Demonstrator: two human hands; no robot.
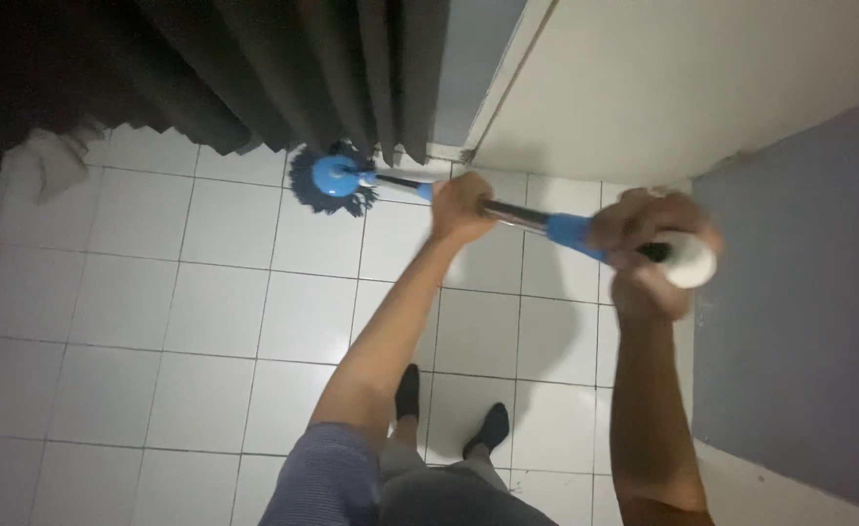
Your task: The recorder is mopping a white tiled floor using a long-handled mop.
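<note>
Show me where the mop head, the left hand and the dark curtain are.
mop head (332, 178), head view, on its blue round hub.
left hand (460, 206), head view, on the knuckles wrapped around the pole.
dark curtain (283, 68), head view, on a middle fold.

The mop head (332, 180) rests on the tiled floor (156, 321) at about eleven o'clock from the person's feet (449, 409), just before the hanging curtain (283, 68). From it the mop handle (517, 216) runs toward three o'clock, with the left hand (460, 206) around its middle and the right hand (649, 248) around its end. Behind, at one o'clock, stands a door (683, 78); a wall (800, 312) closes the three o'clock side.
</note>
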